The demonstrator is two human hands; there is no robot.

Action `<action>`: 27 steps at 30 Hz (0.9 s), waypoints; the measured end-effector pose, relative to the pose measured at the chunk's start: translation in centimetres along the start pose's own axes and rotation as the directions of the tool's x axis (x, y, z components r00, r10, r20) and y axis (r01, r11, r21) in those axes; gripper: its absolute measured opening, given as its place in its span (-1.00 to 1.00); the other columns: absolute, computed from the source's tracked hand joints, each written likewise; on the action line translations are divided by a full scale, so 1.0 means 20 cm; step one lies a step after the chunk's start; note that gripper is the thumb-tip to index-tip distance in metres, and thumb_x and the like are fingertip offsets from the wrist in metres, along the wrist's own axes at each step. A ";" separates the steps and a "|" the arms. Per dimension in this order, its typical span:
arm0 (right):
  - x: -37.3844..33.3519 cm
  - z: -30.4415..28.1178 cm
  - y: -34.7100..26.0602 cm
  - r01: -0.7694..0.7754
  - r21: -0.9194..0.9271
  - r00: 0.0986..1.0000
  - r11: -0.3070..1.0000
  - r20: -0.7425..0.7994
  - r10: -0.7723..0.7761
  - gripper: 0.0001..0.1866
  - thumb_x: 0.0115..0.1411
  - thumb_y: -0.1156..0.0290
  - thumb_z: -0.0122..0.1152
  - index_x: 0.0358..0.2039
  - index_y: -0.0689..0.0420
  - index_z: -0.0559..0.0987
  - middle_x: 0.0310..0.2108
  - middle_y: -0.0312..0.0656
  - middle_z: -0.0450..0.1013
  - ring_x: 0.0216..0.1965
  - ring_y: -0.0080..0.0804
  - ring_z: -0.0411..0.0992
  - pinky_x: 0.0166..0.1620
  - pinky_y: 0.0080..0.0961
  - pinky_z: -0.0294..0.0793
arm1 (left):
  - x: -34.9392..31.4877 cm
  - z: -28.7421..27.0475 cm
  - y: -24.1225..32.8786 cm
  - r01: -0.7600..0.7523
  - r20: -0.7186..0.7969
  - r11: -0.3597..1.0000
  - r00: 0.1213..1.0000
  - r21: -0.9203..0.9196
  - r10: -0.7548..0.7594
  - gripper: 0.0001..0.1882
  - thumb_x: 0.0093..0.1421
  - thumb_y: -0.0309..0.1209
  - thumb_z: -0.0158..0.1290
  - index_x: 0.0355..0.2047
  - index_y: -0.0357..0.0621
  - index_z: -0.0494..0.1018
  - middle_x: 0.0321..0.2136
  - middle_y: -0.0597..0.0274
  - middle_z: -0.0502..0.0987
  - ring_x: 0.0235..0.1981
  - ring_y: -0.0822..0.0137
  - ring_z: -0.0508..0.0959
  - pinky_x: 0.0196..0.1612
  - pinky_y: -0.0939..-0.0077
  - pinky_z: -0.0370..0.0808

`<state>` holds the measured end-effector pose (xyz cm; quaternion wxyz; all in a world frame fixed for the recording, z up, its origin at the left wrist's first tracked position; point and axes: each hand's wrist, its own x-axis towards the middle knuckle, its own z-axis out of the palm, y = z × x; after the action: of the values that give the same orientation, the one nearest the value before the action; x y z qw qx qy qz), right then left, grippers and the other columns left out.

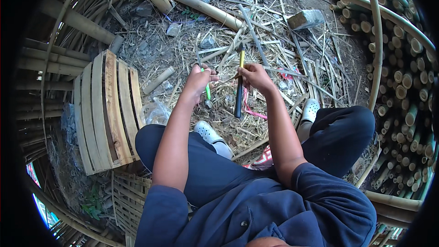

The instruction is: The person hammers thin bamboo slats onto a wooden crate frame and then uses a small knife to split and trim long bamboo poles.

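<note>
My left hand is closed around a tool with a bright green handle. A thin, dark, slightly curved piece rises above that hand, but I cannot make out whether it is the tool's blade. My right hand has its fingers closed on a long tool with a yellow and black handle, held upright with its dark end pointing away from me. What kind of head it has is too small to tell. A thin pale strip seems to run between my two hands.
Bamboo scraps and shavings litter the ground. A slatted wooden crate stands at left, above a woven bamboo panel. Stacked bamboo poles fill the right side. A stone block lies far right; a bamboo pole lies ahead.
</note>
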<state>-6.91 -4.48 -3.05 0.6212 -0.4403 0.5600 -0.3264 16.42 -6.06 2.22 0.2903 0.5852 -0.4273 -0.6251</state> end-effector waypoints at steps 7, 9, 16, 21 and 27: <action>-0.14 0.05 -0.27 0.440 -0.425 0.760 0.791 -0.294 -0.580 -0.83 0.39 0.43 0.14 -0.24 0.30 0.54 -0.58 -0.22 0.50 -0.60 -0.58 0.46 -0.53 -0.56 0.42 | -0.08 -0.02 0.02 -0.306 0.102 0.930 0.951 0.205 0.290 -0.63 0.40 -0.24 0.05 -0.04 -0.20 0.18 0.04 -0.09 0.50 0.02 0.12 0.62 -0.13 0.36 0.59; -0.22 0.09 -0.37 0.468 -0.413 0.750 0.782 -0.282 -0.598 -0.84 0.41 0.45 0.12 -0.21 0.32 0.54 -0.59 -0.25 0.49 -0.60 -0.60 0.46 -0.52 -0.57 0.42 | -0.11 0.01 -0.01 -0.493 0.155 0.819 0.870 0.294 0.468 -0.49 0.32 -0.15 0.19 -0.04 -0.21 0.18 0.05 -0.12 0.50 0.08 0.14 0.59 -0.05 0.33 0.59; -0.35 0.21 -0.49 0.588 -0.208 0.724 0.781 -0.293 -0.624 -0.78 0.37 0.41 0.17 -0.09 0.29 0.57 -0.40 -0.12 0.61 -0.34 -0.50 0.59 -0.24 -0.44 0.56 | -0.25 0.13 0.09 -0.499 0.250 0.729 0.866 0.468 0.433 -0.49 0.18 -0.26 0.35 -0.08 -0.17 0.27 -0.11 0.05 0.57 -0.04 0.24 0.63 0.02 0.33 0.55; -0.42 0.22 -0.55 0.634 -0.132 0.712 0.762 -0.286 -0.642 -0.76 0.44 0.41 0.11 -0.01 0.31 0.52 -0.40 -0.30 0.54 -0.55 -0.76 0.34 -0.53 -0.71 0.31 | -0.28 0.12 0.05 -0.589 0.318 0.807 0.758 -0.039 0.569 -0.48 0.13 -0.11 0.40 -0.27 -0.12 0.29 -0.41 0.28 0.61 -0.37 0.50 0.59 -0.27 0.54 0.51; -0.46 0.27 -0.60 0.488 -0.400 0.760 0.776 -0.243 -0.603 -0.67 0.41 0.36 0.17 0.03 0.37 0.54 -0.36 -0.17 0.61 -0.48 -0.53 0.51 -0.38 -0.51 0.53 | -0.31 0.15 0.00 -0.619 0.110 0.784 0.784 0.055 0.611 -0.62 0.22 -0.31 0.32 -0.34 -0.07 0.26 -0.60 0.45 0.36 -0.62 0.62 0.40 -0.57 0.61 0.35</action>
<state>-2.06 0.00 11.64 0.3066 -0.6113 0.5523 -0.4767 14.36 -0.06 5.03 0.4334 0.3986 -0.6338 -0.5016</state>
